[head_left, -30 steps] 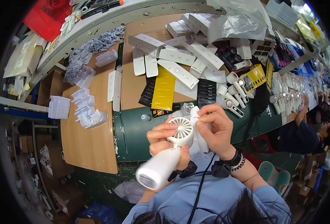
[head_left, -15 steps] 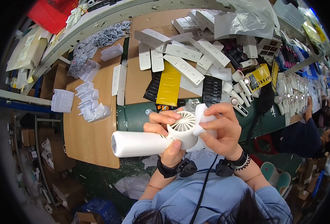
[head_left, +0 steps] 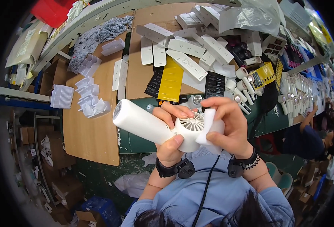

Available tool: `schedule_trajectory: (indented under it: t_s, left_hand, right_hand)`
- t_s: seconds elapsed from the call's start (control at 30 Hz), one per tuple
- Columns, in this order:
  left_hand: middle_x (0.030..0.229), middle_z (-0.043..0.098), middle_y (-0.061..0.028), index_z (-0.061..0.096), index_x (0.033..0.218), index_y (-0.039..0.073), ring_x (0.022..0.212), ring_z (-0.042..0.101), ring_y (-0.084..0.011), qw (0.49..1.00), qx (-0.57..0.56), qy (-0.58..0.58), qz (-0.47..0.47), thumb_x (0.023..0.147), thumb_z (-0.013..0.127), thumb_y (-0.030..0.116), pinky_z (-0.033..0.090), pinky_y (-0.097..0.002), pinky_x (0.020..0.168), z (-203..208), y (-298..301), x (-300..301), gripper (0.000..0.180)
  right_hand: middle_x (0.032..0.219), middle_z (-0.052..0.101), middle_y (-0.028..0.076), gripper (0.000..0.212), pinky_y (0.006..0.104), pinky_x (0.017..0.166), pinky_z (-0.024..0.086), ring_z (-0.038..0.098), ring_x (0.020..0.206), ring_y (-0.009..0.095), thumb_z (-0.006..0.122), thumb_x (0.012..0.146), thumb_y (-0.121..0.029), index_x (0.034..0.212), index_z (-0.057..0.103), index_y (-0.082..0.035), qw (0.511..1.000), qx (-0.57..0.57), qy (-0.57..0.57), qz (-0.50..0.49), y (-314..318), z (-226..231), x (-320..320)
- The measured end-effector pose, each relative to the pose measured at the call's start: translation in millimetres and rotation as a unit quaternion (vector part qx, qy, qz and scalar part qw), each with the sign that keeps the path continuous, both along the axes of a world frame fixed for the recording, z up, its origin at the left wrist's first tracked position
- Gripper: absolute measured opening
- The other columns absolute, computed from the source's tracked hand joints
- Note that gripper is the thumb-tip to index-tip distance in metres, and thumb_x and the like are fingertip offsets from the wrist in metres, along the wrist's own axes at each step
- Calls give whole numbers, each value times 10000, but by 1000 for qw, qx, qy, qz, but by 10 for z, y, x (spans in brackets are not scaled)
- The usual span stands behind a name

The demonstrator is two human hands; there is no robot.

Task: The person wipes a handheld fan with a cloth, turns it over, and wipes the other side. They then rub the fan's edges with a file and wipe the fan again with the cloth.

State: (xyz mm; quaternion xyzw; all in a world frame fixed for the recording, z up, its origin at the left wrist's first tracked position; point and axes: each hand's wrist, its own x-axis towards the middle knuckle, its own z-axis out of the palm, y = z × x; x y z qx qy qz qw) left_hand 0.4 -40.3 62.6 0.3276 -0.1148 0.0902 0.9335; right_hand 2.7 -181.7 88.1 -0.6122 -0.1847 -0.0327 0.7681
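Fan (head_left: 152,126), smooth and spoke-grilled, fills curled left hand (head_left: 168,150) while right hand (head_left: 233,131) pinches soft-looking white strip (head_left: 208,123)

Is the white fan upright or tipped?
Tipped: in the left hand, the white fan lies slanted, handle to the left, slatted grille facing the camera.

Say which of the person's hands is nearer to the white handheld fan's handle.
Left. The left hand grips the fan where its handle meets the round head; the right hand is farther, at the head's opposite side, holding a white piece.
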Motion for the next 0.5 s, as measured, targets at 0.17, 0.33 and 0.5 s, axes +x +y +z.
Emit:
schedule_trajectory:
  t_s: [0.17, 0.33, 0.5]
  left_hand:
    - [894, 450, -102, 339, 816, 87, 918, 505, -263, 1000, 25, -3, 10, 639, 634, 158, 373, -452, 955, -3, 18, 7, 351]
    - [881, 458, -101, 344, 808, 88, 903, 517, -261, 998, 55, -18, 22, 634, 650, 174, 369, -447, 958, -7, 33, 19, 362]
    - [877, 465, -98, 348, 802, 87, 895, 525, -257, 997, 65, -38, 17, 637, 657, 175, 365, -448, 960, 5, 34, 29, 361]
  right_hand:
    - [1067, 523, 131, 333, 250, 794, 417, 500, 921, 126, 721, 696, -164, 921, 531, -9, 987, -59, 138, 55, -72, 83, 34]
    - [1030, 540, 95, 391, 237, 762, 408, 501, 888, 98, 729, 686, -185, 975, 531, -12, 974, -60, 206, 78, -173, 86, 31]
    - [1020, 557, 88, 443, 251, 795, 421, 531, 913, 128, 726, 692, -206, 1040, 550, 3, 988, -80, 111, 76, -190, 2, 88]
